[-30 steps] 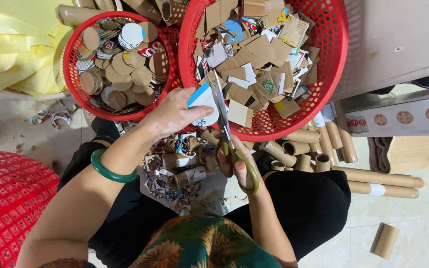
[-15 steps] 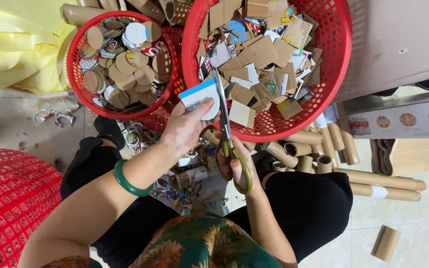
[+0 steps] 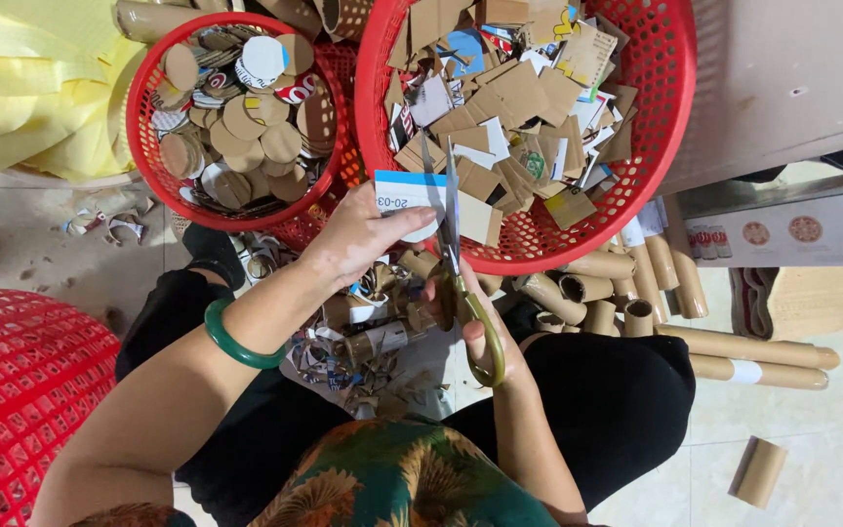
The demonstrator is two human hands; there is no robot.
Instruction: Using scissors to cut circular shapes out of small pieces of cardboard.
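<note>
- Left hand (image 3: 358,239) sits mid-frame, fingers pinching a white card piece with a blue edge (image 3: 404,195) right over the near rim of the big basket.
- Right hand (image 3: 470,327) is just below and to the right of it, fingers curled through the handles of a pair of scissors (image 3: 453,263). The blades point up the frame and sit right along the right edge of the card. They look nearly closed, can't tell for sure.
- Green bangle (image 3: 236,342) on the left wrist.
- Big red basket (image 3: 661,127) at the top, centre to right, stuffed with square-ish cardboard scraps.
- Smaller red basket (image 3: 143,146) at upper left, full of round cardboard discs.
- A pile of trimmed scraps (image 3: 363,342) lies on the lap between the two black-clad legs.
- Bunch of brown cardboard tubes (image 3: 636,293) on the floor at right, a couple of long ones stretching toward the right edge, one short tube alone at lower right.
- Another red basket (image 3: 21,390), upside down, at lower left.
- Yellow sheet material (image 3: 21,88) bunched in the upper left corner.
</note>
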